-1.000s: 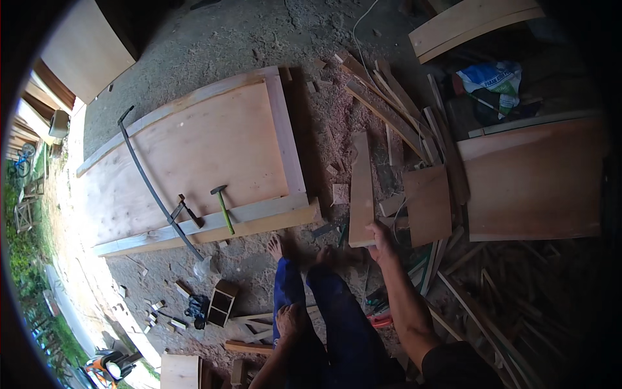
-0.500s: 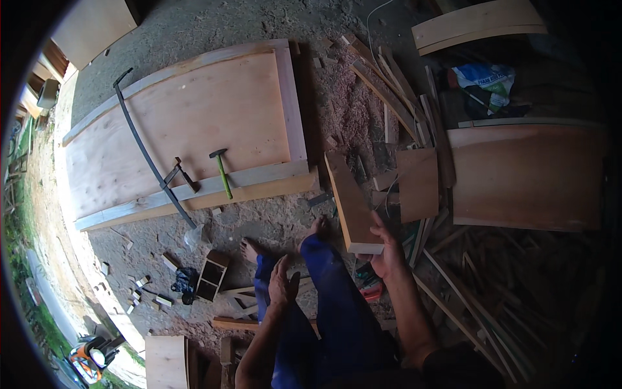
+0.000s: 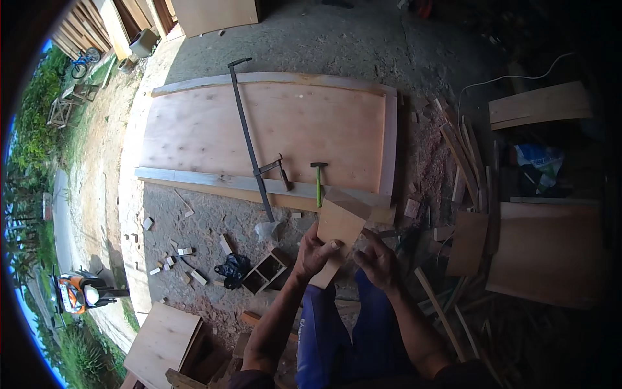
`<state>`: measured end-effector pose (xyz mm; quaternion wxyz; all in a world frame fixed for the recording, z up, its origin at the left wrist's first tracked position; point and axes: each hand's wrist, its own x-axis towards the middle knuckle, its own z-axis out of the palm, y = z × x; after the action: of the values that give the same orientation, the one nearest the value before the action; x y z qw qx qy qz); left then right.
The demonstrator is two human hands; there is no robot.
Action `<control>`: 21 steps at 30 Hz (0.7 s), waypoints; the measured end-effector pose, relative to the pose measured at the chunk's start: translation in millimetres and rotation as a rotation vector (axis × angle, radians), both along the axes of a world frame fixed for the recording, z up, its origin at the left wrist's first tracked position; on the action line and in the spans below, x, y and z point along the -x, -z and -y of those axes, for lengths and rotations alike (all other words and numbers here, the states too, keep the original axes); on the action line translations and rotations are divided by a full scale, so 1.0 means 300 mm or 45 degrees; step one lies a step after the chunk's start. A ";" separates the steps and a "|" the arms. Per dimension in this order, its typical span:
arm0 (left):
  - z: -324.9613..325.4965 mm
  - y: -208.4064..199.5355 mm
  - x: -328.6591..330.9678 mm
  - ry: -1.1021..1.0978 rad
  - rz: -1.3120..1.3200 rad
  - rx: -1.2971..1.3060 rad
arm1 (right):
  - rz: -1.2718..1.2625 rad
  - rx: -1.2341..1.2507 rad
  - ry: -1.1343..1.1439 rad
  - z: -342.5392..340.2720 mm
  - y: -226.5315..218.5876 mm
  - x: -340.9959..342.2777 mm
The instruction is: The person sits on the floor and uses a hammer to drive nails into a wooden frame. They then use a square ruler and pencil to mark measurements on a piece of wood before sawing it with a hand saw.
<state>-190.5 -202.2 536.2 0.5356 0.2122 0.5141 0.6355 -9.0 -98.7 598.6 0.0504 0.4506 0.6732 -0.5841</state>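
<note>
My left hand [image 3: 315, 251] grips a short, thick wooden board [image 3: 340, 228], its thumb across the pale broad face. The board is held up in front of my knees and tilted, its upper end toward the door panel. Close to the board's right edge is my right hand [image 3: 378, 260], fingers loosely bent and apart; whether a fingertip touches the wood I cannot tell. Beyond them a framed wooden panel [image 3: 194, 123] lies flat. A green-handled hammer [image 3: 319, 185] and a long bar clamp [image 3: 245, 129] rest on it.
Left of my legs are a small wooden box with compartments [image 3: 267, 272], a black plastic bag [image 3: 233, 267] and scattered offcuts [image 3: 170, 261]. Wood strips [image 3: 463, 152] and plywood sheets [image 3: 544, 253] lie at the right. A motorbike [image 3: 81, 293] stands outside at the left.
The board has passed from my right hand to my left and moved left over my knees. My right hand has let go. The view has swung right, showing more outdoors.
</note>
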 end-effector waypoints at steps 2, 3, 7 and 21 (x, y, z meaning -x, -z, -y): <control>0.004 -0.011 0.123 -0.041 0.127 -0.152 | -0.273 -0.314 -0.168 0.083 0.130 0.042; 0.017 -0.002 0.180 -0.065 0.185 -0.228 | -0.418 -0.463 -0.256 0.142 0.234 0.056; 0.026 0.052 0.376 0.085 0.606 -0.635 | -0.674 -0.333 -0.468 0.288 0.322 0.243; 0.508 0.157 0.379 -0.823 -1.213 0.752 | -0.527 -0.809 -0.393 0.472 0.144 0.444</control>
<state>-304.4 -354.7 489.0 0.0664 0.1491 0.8867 0.4327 -142.2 -240.3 555.4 -0.1408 0.2103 0.8758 -0.4109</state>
